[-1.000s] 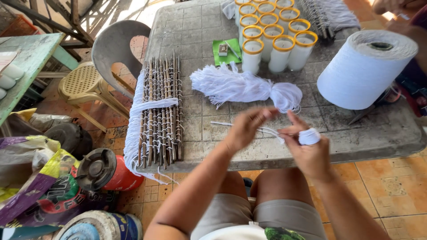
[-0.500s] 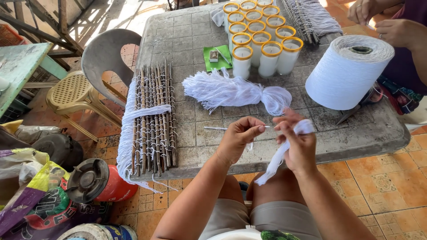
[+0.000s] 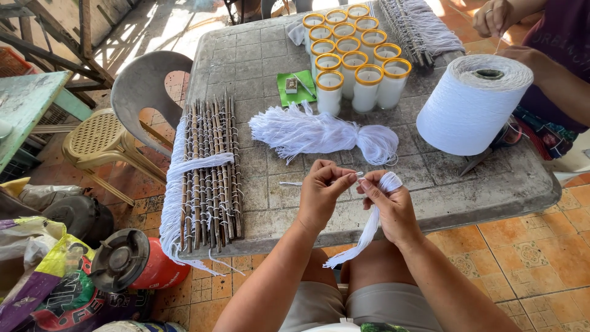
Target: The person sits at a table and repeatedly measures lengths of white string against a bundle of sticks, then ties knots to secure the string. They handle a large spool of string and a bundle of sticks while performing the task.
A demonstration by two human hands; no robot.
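Both hands are raised over the counter (image 3: 467,190) edge: left hand (image 3: 322,193) pinches a thin stick (image 3: 307,182), right hand (image 3: 390,206) grips a string bundle (image 3: 372,224).

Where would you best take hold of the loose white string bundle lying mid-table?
Probably at the knotted, bunched end of the white string bundle, coming from above on its right side: there the strands gather tight, while the left end fans out loose.

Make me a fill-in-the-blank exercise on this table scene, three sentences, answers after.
1. The right hand grips a bundle of white ____.
2. The glass candles have rims coloured ____.
3. The big white spool stands on the ____ side of the table.

Missing words: strings; gold; right
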